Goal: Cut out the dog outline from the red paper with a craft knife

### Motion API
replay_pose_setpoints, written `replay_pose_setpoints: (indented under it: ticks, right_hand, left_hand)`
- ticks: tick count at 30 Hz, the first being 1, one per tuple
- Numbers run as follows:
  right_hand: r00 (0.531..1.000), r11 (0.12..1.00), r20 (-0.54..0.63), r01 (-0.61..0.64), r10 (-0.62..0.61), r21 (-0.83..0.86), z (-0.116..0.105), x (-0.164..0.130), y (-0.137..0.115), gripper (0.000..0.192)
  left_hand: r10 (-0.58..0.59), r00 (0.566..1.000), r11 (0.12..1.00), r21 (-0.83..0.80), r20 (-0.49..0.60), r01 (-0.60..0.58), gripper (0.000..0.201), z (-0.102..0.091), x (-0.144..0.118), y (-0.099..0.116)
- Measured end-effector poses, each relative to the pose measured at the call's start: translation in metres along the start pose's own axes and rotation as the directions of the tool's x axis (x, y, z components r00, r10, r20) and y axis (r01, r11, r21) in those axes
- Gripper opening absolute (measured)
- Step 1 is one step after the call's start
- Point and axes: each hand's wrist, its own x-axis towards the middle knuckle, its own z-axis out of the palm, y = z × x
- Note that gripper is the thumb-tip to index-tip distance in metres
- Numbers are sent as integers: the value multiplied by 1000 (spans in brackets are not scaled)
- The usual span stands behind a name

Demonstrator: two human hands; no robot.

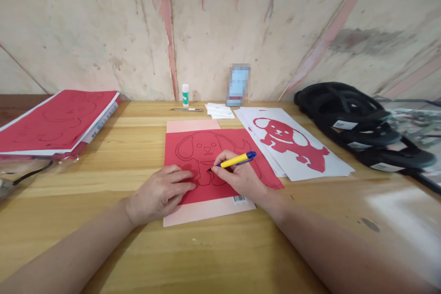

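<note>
My right hand [237,177] grips a yellow ballpoint pen [234,161] with a blue clip end. Its dark tip meets a sheet of red paper [182,193], near the front legs of a puppy outlined in black lines. Flat on the paper's left edge lies my left hand [163,193], fingers stretched out and holding nothing. Beneath the red sheet, a pale pink board [182,218] sticks out at front and back, with a barcode label [240,200] by my right wrist. Part of the puppy drawing is hidden behind my right hand.
White sheets [296,174] bearing a red cut-out puppy lie to the right, beside black helmets [351,119]. Red paper [58,119] tops a stack at left. A glue stick [185,96], a slim silver pen [187,110], white slips [220,111] and a phone [237,85] line the back.
</note>
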Motion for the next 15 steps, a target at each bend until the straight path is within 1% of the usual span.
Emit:
replay_pose_setpoints:
  ticks: [4,8,15]
  right_hand:
    - [1000,1000,-11,-2,2,-21,1,-1,0,6]
    - [1000,1000,3,-2,2,-28,0,-1,-1,6]
    - [1000,998,5,4,-4,-59,0,-1,1,6]
  left_hand:
    - [8,1000,1000,12,-5,-8,29,0,0,0]
    - [-4,1000,1000,4,-3,4,30,1,0,0]
    - [8,1000,1000,12,-9,-8,30,1,0,0]
